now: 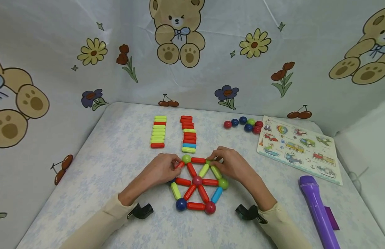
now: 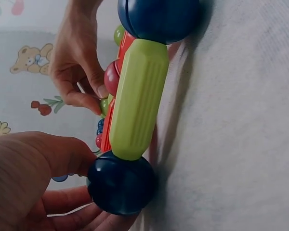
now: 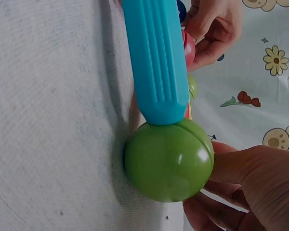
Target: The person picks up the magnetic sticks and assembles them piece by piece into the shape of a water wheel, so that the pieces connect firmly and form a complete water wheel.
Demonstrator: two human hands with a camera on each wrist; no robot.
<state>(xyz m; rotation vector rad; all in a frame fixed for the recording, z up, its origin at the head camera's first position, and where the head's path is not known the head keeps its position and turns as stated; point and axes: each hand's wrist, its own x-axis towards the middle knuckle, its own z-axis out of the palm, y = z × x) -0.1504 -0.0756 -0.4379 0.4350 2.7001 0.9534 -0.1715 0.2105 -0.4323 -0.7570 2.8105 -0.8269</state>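
Observation:
On the table lies a flat six-sided frame of coloured rods and balls, with a dark red ball (image 1: 197,180) at its hub. My left hand (image 1: 161,168) pinches the red rod (image 1: 180,165) on its upper left side, next to a green ball (image 1: 186,158). A blue ball (image 2: 121,183) at the left corner is partly hidden by that hand in the head view. At the upper right corner, my right hand (image 1: 229,163) pinches a green ball (image 1: 208,162), mostly covered by the fingers. Below it sits another green ball (image 3: 168,160), joined to a blue rod (image 3: 156,62).
Two columns of loose rods, one mostly yellow-green (image 1: 158,133) and one mixed (image 1: 189,135), lie beyond the frame. Several loose balls (image 1: 248,128) are at the back right, beside a picture board (image 1: 300,148). A purple microphone (image 1: 318,211) lies at the right edge.

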